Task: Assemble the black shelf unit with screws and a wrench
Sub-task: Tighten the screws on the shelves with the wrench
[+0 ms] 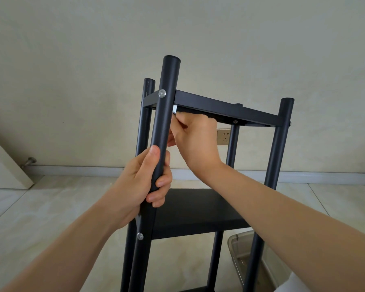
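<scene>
Black shelf unit (217, 106) stands upright on the tiled floor (40, 218), mostly built: four round posts up, top shelf and a lower shelf (198, 209) already between them. Left hand (141, 184) wraps round the near front post (162, 123) below the top shelf, steadying it. Right hand (196, 140) is tucked just under the top shelf corner behind that post, fingers curled and pinching a small silver piece (175, 108), maybe the wrench or a nut, too hidden to tell which. Upper screw (162, 93) sits in the front post at top-shelf level, lower screw (140, 236) at the lower shelf; another screw head shows under the top shelf further back. Judging by this, the frame is nearly done, and what's left looks like tightening this top corner, perhaps other joints out of view. Clear plastic container (240, 249) on floor by the right post, wall socket (223, 137) behind
</scene>
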